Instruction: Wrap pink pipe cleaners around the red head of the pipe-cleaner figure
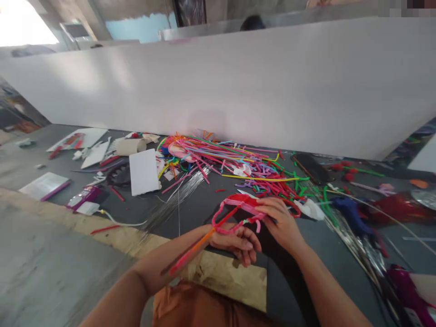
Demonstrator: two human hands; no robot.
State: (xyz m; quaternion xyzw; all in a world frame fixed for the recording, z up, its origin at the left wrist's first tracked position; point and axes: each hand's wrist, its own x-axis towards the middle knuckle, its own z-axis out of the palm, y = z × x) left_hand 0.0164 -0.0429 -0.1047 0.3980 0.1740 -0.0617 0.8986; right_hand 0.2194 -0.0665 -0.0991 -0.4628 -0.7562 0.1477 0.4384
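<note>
My right hand (277, 220) pinches the right end of a pink pipe-cleaner loop (215, 220). A red strand crosses the loop and continues as an orange and pink-red stem (199, 243), slanting down to the left above my left forearm. Just under the loop is my left hand (236, 243), its fingers loosely bent and apart, with nothing visible in them. Red fuzzy material shows at the loop's upper edge, partly covered by my right fingers. Beyond both hands lies a heap of coloured pipe cleaners (221, 152), mostly pink and red.
A white panel (211, 86) stands along the table's back. Leftward are a white card (143, 172), a purple glue gun (85, 197) with its cord, and a tape roll (131, 146). Rightward lie a dark phone-like object (310, 168), a blue-handled tool (352, 215) and thin wires (354, 250).
</note>
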